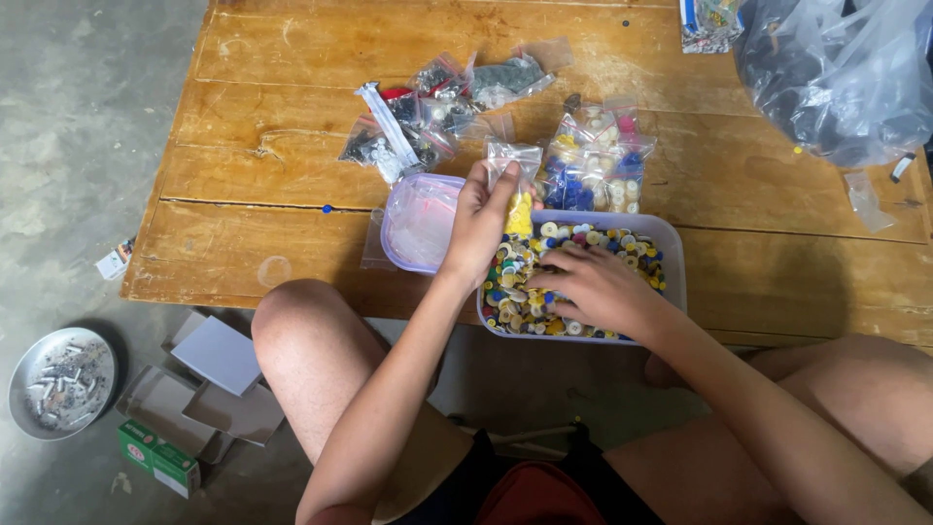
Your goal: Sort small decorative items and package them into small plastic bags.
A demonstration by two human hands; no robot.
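The left hand [483, 226] pinches a small clear bag [515, 185] partly filled with yellow buttons, holding it upright just above the far edge of the lilac tray [671, 255]. The right hand [595, 285] rests palm-down in the tray, fingers curled into the mixed buttons [515, 301] (whether it grips any cannot be told). A lilac lid [420, 222] lies beside the tray on the wooden table [292, 126], with more bagged buttons [598, 160] behind.
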